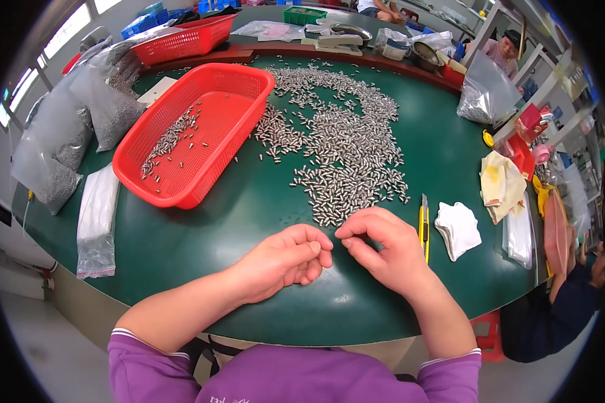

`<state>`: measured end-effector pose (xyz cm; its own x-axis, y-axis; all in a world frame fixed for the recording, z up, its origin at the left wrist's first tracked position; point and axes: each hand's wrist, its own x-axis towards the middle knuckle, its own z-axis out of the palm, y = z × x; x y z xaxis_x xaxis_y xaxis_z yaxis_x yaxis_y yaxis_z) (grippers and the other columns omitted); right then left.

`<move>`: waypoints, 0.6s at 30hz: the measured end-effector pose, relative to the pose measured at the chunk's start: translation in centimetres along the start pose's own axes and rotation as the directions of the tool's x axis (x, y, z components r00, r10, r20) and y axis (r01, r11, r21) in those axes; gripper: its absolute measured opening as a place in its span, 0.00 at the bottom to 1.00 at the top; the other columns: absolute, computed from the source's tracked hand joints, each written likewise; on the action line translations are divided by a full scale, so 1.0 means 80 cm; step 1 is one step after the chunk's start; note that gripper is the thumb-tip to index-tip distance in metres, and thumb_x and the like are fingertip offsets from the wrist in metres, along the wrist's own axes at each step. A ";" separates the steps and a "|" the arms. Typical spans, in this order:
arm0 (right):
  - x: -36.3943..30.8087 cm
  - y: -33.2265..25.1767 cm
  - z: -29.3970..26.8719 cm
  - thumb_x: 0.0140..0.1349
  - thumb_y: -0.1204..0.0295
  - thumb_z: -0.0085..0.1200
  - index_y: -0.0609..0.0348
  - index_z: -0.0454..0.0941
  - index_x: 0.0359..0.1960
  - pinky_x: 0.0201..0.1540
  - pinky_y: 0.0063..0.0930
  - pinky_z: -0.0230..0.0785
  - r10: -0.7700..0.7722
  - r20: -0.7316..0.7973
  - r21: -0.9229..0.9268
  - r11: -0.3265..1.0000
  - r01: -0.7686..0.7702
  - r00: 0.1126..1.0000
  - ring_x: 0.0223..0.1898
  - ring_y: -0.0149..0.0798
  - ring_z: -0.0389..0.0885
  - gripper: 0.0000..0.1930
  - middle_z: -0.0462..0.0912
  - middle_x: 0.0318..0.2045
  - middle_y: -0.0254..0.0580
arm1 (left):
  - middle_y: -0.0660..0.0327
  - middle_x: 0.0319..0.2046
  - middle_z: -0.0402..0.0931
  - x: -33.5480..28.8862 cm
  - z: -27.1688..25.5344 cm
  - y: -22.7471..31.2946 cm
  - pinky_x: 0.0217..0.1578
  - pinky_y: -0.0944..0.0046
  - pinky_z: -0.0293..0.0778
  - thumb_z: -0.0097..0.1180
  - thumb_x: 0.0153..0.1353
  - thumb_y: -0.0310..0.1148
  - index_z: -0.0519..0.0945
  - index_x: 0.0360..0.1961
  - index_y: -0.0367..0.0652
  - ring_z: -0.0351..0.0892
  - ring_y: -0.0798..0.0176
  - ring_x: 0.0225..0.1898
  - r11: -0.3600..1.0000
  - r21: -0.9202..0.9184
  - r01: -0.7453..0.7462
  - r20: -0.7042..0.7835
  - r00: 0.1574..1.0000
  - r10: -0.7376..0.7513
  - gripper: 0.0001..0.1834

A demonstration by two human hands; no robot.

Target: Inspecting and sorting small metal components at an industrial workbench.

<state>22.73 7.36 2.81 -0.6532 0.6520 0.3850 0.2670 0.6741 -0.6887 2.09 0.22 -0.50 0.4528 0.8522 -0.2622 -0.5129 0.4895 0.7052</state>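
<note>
In the head view, the bare left hand [286, 258] has loosely curled fingers, while the bare right hand [386, 248] brings thumb and forefinger close together; whether either pinches a piece, I cannot tell. The small, silvery, cylindrical metal pieces [353, 148] lie heaped on the glossy green tabletop [195, 245], just beyond the fingertips. The step appears to be fingertip handling of single pieces; the next move probably calls for a light, precise pinch. White lettering [230, 400] on the purple short-sleeved shirt [296, 373] is cut off, unreadable.
</note>
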 end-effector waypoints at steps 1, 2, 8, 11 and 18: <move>-0.001 0.000 0.001 0.54 0.79 0.59 0.56 0.80 0.38 0.39 0.34 0.74 -0.032 0.002 0.015 0.999 0.032 0.999 0.37 0.42 0.81 0.09 0.81 0.34 0.39 | 0.62 0.38 0.75 0.001 0.002 0.000 0.34 0.71 0.68 0.45 0.71 0.34 0.71 0.48 0.42 0.71 0.72 0.32 1.000 0.007 0.004 0.017 1.000 -0.004 0.09; -0.001 0.002 0.002 0.54 0.78 0.60 0.55 0.80 0.39 0.39 0.33 0.73 -0.057 0.004 0.030 0.998 0.057 0.998 0.36 0.42 0.81 0.11 0.82 0.34 0.38 | 0.63 0.37 0.74 0.002 0.002 0.000 0.32 0.72 0.67 0.45 0.71 0.34 0.70 0.48 0.43 0.70 0.73 0.31 1.000 0.014 0.009 0.035 0.999 -0.009 0.09; 0.003 -0.001 0.007 0.53 0.76 0.62 0.51 0.81 0.43 0.37 0.31 0.72 -0.139 0.002 -0.037 0.990 0.139 0.990 0.34 0.40 0.80 0.14 0.83 0.32 0.33 | 0.64 0.35 0.73 0.000 0.003 0.000 0.31 0.72 0.65 0.46 0.71 0.35 0.69 0.47 0.43 0.68 0.73 0.29 0.999 0.030 0.014 0.011 1.000 -0.015 0.09; 0.004 -0.001 0.007 0.47 0.78 0.67 0.54 0.83 0.40 0.35 0.30 0.73 -0.269 -0.032 -0.085 0.960 0.265 0.963 0.31 0.38 0.81 0.16 0.84 0.31 0.34 | 0.64 0.34 0.73 0.000 0.007 0.001 0.29 0.73 0.64 0.49 0.70 0.35 0.69 0.46 0.41 0.68 0.74 0.29 0.998 0.050 0.025 -0.018 1.000 -0.024 0.10; 0.002 0.002 0.014 0.46 0.79 0.67 0.54 0.83 0.41 0.35 0.29 0.74 -0.322 -0.042 -0.063 0.946 0.319 0.946 0.33 0.38 0.82 0.17 0.85 0.35 0.33 | 0.64 0.33 0.73 -0.001 0.010 0.003 0.26 0.74 0.63 0.52 0.68 0.32 0.68 0.46 0.39 0.67 0.75 0.27 0.994 0.109 0.023 -0.050 0.999 -0.018 0.10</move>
<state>21.88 7.21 2.06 -0.6741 0.4141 0.6116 0.0890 0.8675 -0.4893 2.53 0.10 0.20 0.4246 0.8516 -0.3076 -0.4193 0.4860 0.7668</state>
